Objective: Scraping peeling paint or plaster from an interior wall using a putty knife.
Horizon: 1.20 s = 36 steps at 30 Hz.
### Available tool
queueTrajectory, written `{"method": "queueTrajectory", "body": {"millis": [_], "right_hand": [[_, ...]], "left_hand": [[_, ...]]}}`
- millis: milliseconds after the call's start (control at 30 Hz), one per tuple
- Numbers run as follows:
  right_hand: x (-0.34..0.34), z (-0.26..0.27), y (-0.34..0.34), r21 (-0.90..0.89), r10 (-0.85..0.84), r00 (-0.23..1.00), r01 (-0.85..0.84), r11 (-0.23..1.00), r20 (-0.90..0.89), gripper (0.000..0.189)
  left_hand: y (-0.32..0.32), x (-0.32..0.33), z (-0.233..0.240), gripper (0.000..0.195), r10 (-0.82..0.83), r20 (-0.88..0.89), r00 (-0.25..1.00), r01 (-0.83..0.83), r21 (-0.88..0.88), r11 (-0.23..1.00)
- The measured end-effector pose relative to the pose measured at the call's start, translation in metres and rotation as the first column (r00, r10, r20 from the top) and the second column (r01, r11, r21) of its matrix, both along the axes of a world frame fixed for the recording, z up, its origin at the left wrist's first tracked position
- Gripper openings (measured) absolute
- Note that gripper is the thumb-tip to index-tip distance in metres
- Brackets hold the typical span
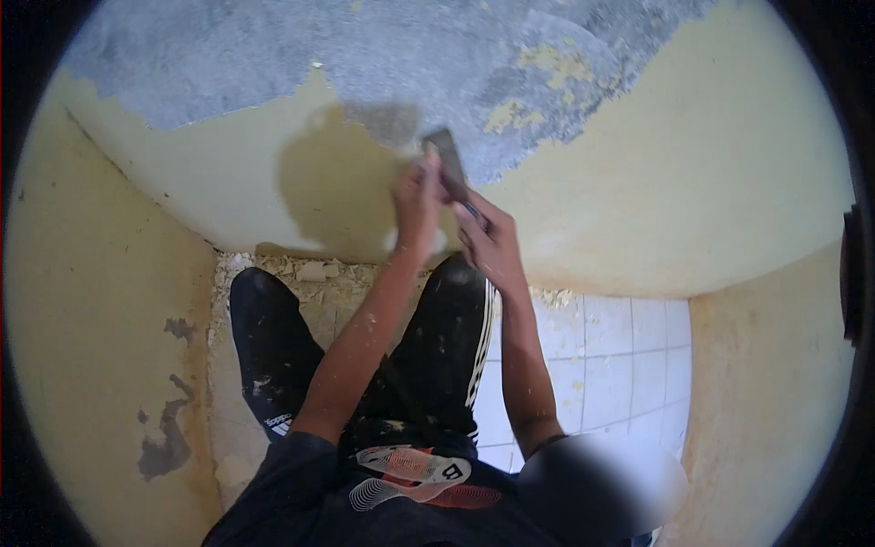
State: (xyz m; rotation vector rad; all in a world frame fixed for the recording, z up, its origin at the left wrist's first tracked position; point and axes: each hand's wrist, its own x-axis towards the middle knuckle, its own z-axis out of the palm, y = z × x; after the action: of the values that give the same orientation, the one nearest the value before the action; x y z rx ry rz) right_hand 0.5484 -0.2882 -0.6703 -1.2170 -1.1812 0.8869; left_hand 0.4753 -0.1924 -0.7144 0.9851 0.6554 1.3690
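Note:
Both my hands are on one flat-bladed scraper (446, 152), held up against the wall in front of me. My right hand (493, 243) wraps around its handle. My left hand (418, 198) is at the blade end, with a finger or thumb pressed on the metal blade; motion blurs it somewhat. The blade lies at the ragged border between yellow paint (342, 191) and bare grey plaster or cement (383, 61). Patches of yellow paint (502, 117) still cling to the grey surface right of the blade. A dark shadow falls on the wall left of my hands.
Paint flakes (314, 271) litter the floor along the wall's foot. White floor tiles (608, 328) extend to the right. Side walls stand close on the left (109, 287) and right (759, 369); the left one has grey peeled spots (164, 448). My knees (256, 290) are bent near the wall.

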Motion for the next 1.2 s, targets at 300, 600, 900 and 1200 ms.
{"method": "queueTrajectory", "body": {"millis": [300,600,900,1200], "right_hand": [[-0.050,0.004,0.018,0.026,0.011,1.000,-0.011,1.000,-0.013,0.028],[0.001,-0.017,-0.037,-0.096,-0.171,0.985,0.174,0.980,0.034,0.030],[0.012,-0.008,-0.015,-0.111,-0.062,0.980,0.084,0.990,0.190,0.029],[0.003,-0.010,0.000,-0.004,-0.036,0.989,0.037,0.999,0.141,0.026]], "left_hand": [[0.015,-0.064,0.029,0.027,0.008,-0.051,0.999,-0.008,0.013,1.000],[-0.028,0.004,-0.002,0.024,-0.348,0.121,0.930,0.364,-0.162,0.917],[-0.016,0.002,0.001,0.027,-0.202,0.101,0.974,0.204,-0.011,0.979],[-0.009,-0.011,0.001,0.023,-0.171,0.167,0.971,0.182,-0.051,0.982]]}}
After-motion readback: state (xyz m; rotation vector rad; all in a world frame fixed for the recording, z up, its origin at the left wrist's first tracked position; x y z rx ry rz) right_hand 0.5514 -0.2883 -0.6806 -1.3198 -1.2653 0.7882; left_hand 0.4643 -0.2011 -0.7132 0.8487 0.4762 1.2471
